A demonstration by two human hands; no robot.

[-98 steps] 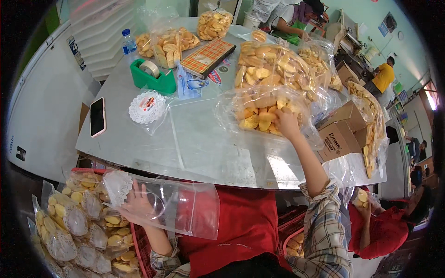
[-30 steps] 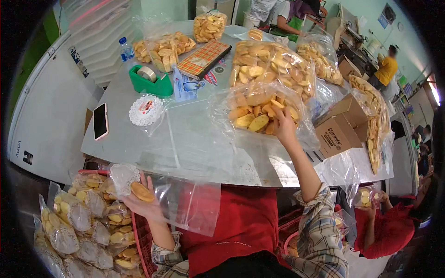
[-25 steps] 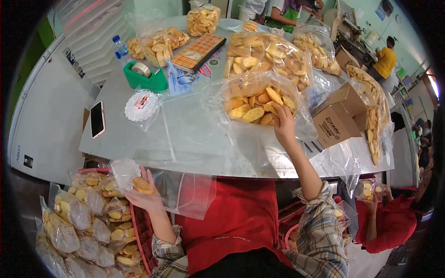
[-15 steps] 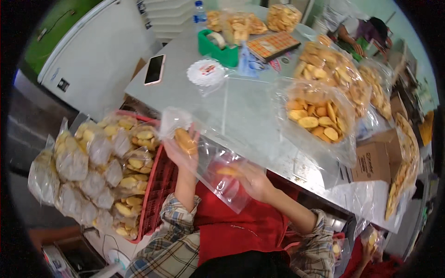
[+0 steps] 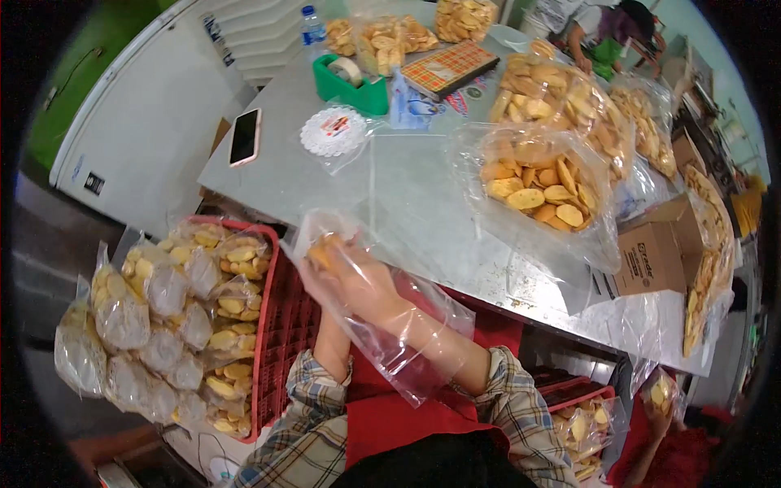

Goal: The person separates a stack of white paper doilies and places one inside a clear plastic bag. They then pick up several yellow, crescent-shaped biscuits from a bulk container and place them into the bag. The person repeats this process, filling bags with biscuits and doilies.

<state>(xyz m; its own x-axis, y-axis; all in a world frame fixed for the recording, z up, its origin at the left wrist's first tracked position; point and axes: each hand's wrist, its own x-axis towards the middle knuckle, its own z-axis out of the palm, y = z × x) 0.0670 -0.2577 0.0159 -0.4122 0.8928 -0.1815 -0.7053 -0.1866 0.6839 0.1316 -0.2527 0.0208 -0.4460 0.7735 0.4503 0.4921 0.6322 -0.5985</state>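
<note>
A clear plastic bag (image 5: 411, 350) hangs over my right forearm, its open end toward me. My right hand (image 5: 366, 285) reaches inside it, fingers closed around golden oval slices (image 5: 325, 248) at the far end. From outside, my left hand (image 5: 311, 272) grips that end; its fingers are largely hidden behind the plastic and my right hand. A white round paper shows faintly through the bag there. Ahead to the right on the table lies a large open clear bag (image 5: 464, 175) with many similar slices (image 5: 537, 195).
At left, a red crate (image 5: 281, 342) holds several filled bags (image 5: 163, 289). On the metal table (image 5: 407, 195) are a phone (image 5: 245, 137), lacy white papers (image 5: 332, 130), a green tape dispenser (image 5: 358, 93) and a cardboard box (image 5: 651, 252). Other people work at far right and lower right.
My right hand has moved left and gone deep into the bag with a slice. The bag now covers my right wrist and forearm. The head view has shifted slightly.
</note>
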